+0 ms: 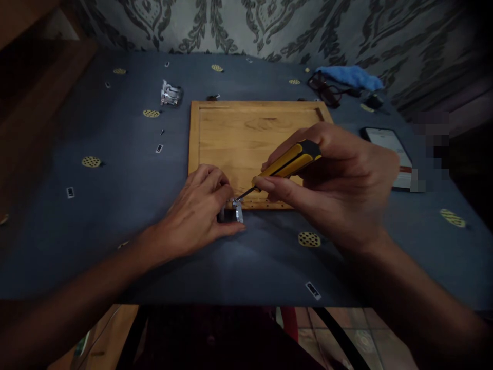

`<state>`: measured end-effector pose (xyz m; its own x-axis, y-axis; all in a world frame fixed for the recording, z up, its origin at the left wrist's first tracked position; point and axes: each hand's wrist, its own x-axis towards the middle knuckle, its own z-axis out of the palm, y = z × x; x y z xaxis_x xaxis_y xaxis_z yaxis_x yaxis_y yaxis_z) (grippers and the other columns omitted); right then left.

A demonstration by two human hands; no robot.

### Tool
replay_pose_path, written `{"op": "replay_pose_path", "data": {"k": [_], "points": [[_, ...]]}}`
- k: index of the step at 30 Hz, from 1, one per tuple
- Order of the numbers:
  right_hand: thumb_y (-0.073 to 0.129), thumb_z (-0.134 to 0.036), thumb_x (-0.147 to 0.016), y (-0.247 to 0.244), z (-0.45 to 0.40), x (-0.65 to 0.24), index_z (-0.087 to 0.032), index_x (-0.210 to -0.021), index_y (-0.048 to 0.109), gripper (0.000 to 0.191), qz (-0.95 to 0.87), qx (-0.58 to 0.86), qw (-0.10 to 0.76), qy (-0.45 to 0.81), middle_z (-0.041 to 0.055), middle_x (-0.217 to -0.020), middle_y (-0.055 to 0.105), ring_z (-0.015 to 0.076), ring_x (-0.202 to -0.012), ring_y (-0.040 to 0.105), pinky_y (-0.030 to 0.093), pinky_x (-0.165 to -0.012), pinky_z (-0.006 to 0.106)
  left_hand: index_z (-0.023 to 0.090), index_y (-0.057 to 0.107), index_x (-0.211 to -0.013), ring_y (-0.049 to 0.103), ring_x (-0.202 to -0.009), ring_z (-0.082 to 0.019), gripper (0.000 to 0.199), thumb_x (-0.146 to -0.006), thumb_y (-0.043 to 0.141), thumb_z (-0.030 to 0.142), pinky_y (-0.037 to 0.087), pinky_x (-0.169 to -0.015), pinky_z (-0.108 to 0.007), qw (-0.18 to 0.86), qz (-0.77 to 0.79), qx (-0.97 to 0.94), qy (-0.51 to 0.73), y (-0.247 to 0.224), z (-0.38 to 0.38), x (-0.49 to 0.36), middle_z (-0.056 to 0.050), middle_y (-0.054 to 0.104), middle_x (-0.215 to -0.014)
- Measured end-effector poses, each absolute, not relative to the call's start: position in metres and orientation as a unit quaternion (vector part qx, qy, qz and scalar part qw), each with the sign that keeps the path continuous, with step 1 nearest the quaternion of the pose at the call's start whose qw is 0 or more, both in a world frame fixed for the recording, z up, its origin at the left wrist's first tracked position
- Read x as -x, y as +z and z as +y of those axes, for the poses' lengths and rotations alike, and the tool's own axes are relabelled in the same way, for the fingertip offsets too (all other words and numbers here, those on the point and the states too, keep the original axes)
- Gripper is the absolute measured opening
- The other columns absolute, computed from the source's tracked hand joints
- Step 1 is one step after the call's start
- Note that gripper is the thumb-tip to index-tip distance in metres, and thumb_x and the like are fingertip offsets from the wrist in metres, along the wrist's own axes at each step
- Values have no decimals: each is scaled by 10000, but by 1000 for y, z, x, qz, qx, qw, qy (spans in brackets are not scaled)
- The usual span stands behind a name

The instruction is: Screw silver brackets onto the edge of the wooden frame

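A wooden panel [231,139] with a raised frame lies flat on the table. At its near edge, left of the middle, sits a silver metal hinge [239,210]. My left hand [200,210] grips this hinge between thumb and fingers and rests partly on the panel. In my right hand [339,180] is a yellow and black screwdriver [285,163], tilted down to the left. Its tip meets the hinge by my left fingers; whether a screw is under the tip is too small to tell. Small dark holes show along the panel's near edge.
More silver hinges [170,94] lie at the back left, with a small screw [162,132] nearer. At the right are a phone [389,154], glasses [325,90] and a blue cloth [352,77]. A patterned wall stands behind the blue-covered table [115,205].
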<state>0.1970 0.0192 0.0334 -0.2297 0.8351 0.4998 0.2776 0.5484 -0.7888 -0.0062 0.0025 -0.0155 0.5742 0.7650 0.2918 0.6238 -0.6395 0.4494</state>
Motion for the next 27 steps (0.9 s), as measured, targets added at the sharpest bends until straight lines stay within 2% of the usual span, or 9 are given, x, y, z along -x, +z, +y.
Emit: {"op": "replay_pose_path", "data": {"k": [6, 12, 18, 22, 27], "points": [[862, -376, -803, 28, 10, -197, -313, -781, 647, 225, -680, 403, 580, 195, 13, -832, 650, 209, -672, 601, 518, -539, 377, 167, 671, -962, 535, -1095, -296, 362, -819, 838, 455, 527, -929, -461, 156, 394, -873, 239, -16, 2, 9, -89, 634, -1077], [890, -354, -775, 29, 11, -197, -297, -741, 598, 299, -704, 398, 537, 239, -5, -764, 635, 190, -638, 573, 471, -544, 371, 170, 675, -981, 532, -1110, -300, 356, -824, 834, 448, 521, -944, -469, 164, 402, -872, 226, -13, 3, 8, -92, 629, -1088], [911, -366, -747, 24, 15, -194, -299, -732, 614, 304, -687, 374, 553, 286, -38, -747, 628, 149, -581, 569, 498, -500, 316, 157, 679, -988, 534, -1099, -300, 386, -825, 830, 473, 529, -913, -462, 156, 401, -874, 228, -13, 3, 6, -97, 630, -1083], [919, -339, -734, 23, 15, -196, -295, -738, 621, 302, -690, 380, 539, 298, -38, -756, 624, 149, -578, 559, 531, -513, 322, 183, 669, -973, 534, -1105, -296, 370, -823, 828, 482, 527, -921, -468, 152, 402, -873, 232, -14, 3, 6, -89, 630, -1087], [913, -329, -745, 25, 16, -198, -287, -757, 644, 273, -702, 368, 531, 300, -44, -753, 618, 130, -574, 565, 513, -494, 298, 169, 668, -974, 539, -1107, -300, 369, -821, 833, 460, 531, -924, -469, 150, 396, -875, 236, -15, 3, 6, -98, 630, -1086]]}}
